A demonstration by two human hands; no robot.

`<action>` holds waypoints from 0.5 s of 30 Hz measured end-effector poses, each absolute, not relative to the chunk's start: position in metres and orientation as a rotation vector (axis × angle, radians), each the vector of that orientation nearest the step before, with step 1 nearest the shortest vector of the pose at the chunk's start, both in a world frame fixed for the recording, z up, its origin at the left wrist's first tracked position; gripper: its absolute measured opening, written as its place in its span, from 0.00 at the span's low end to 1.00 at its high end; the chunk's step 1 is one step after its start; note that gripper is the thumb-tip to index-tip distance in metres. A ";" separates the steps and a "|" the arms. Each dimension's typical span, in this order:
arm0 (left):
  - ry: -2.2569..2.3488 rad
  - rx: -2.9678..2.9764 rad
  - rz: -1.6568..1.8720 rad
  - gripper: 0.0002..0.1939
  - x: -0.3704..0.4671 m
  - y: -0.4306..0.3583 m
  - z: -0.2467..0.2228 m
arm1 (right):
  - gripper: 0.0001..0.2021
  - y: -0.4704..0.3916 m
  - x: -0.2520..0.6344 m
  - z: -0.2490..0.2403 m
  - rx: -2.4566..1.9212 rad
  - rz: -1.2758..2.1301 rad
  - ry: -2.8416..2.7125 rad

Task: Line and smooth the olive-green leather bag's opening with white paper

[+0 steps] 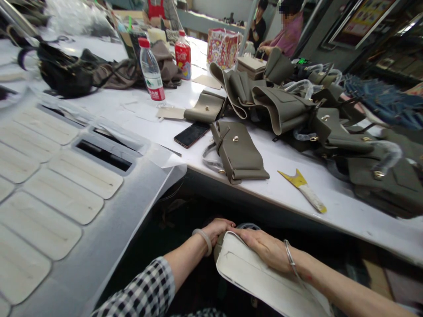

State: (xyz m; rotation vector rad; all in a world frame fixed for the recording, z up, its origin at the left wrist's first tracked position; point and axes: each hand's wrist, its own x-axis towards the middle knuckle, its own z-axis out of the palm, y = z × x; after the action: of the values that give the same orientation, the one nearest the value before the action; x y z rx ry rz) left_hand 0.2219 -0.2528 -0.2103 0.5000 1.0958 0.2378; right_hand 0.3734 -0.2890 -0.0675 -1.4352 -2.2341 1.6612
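Below the table's front edge, a bag piece (pixel 244 268) with a pale, flat, rounded panel and a darker side rests at my lap. My left hand (pixel 218 229) is at its far left corner, fingers bent around the edge and partly hidden. Flat along the top edge of the panel lies my right hand (pixel 264 248), its fingers close together and pointing toward the left hand. The fingertips of both hands meet near the corner. A grey-green bag piece (pixel 239 149) with a metal clasp lies on the table just beyond.
On the white table (pixel 158 127) are a phone (pixel 191 134), a yellow-and-white tool (pixel 304 191), a clear bottle (pixel 151 70), a red bottle (pixel 183 55) and a heap of grey-green bags (pixel 284 105). Pale panels (pixel 62 202) lie at left. People work behind.
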 end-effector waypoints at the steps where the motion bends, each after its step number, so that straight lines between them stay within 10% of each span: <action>1: 1.110 0.512 0.208 0.10 0.222 -0.252 -0.210 | 0.30 -0.288 0.373 -0.066 -1.439 1.651 -2.253; 15: 1.063 0.689 0.139 0.10 0.214 -0.246 -0.205 | 0.29 -0.280 0.365 -0.072 -1.358 1.699 -2.249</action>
State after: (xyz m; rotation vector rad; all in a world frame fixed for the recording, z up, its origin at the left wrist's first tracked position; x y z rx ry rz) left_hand 0.2136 -0.2462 -0.2047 0.6886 1.0626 0.1394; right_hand 0.3651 -0.2800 -0.0720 -1.3585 -2.2485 1.6989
